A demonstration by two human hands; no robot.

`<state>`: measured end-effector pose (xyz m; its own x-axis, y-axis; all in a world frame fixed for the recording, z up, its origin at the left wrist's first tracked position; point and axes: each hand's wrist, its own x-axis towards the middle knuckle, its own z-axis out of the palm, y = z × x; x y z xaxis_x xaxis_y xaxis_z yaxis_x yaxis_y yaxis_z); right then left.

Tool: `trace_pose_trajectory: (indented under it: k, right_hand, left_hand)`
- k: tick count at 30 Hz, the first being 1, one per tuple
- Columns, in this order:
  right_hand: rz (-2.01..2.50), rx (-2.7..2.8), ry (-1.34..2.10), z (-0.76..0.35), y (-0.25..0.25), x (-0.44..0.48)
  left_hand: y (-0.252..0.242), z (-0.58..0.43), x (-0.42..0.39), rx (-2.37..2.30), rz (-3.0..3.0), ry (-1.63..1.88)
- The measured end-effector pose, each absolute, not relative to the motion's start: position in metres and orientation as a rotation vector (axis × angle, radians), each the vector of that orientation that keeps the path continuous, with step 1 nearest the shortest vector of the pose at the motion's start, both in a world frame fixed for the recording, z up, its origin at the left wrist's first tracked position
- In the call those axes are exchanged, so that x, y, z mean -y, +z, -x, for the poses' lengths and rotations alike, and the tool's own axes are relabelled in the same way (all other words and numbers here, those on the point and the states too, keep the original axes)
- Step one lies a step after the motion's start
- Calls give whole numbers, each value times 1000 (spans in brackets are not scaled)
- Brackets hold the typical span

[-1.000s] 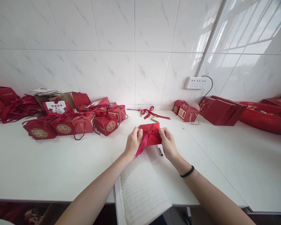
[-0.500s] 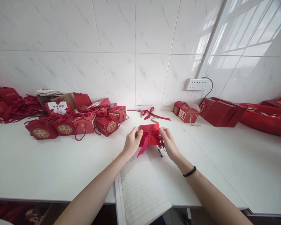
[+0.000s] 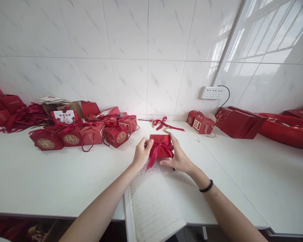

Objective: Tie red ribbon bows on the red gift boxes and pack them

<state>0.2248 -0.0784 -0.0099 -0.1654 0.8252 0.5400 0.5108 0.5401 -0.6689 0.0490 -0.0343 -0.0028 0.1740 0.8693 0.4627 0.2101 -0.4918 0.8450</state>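
Observation:
A small red gift box (image 3: pixel 155 138) tied with a crimson ribbon bow (image 3: pixel 159 147) is between my two hands, just beyond the notebook. My left hand (image 3: pixel 142 154) pinches its left side, thumb on top and fingers curled round the edge. At the box's right side, my right hand (image 3: pixel 178 157) grips it with a wide span: fingers reach along the far right corner, and the thumb lies by the near edge. One ribbon tail hangs toward me over the box's front. The lined notebook (image 3: pixel 154 201) lies open below, with handwriting near its top.
Several tied red boxes (image 3: pixel 70 139) stand at the left, near a heap of ribbons (image 3: pixel 27 117). A loose ribbon bow (image 3: pixel 163 123) lies by the wall. Rightward are a handled box (image 3: pixel 203 122), red bags (image 3: pixel 236 122), a red basin (image 3: pixel 285 129) and a power strip (image 3: pixel 212 92).
My right hand has gone from pinching the ribbon and box edge to a wider hold along the box's right side. The bow's right loop now lies on the box; the left hand stays.

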Motion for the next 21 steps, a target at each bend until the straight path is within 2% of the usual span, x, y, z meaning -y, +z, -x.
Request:
trace_pose_trajectory:
  k: [4, 7, 16, 19, 21]
  right_hand:
    - [1114, 1823, 397, -226, -11, 77]
    - [1110, 1821, 409, -224, -10, 79]
    - [970, 1801, 363, -220, -3, 86]
    - [901, 1798, 521, -220, 2, 89]
    - [924, 1743, 570, -221, 2, 89]
  left_hand:
    - [-3, -44, 30, -1060, -1894, 1399]
    - [0, -36, 27, -967, -2199, 1451]
    - [28, -31, 39, -922, -2967, 977]
    - [40, -23, 38, -959, -3029, 868]
    - [49, -8, 37, -1063, -2889, 927]
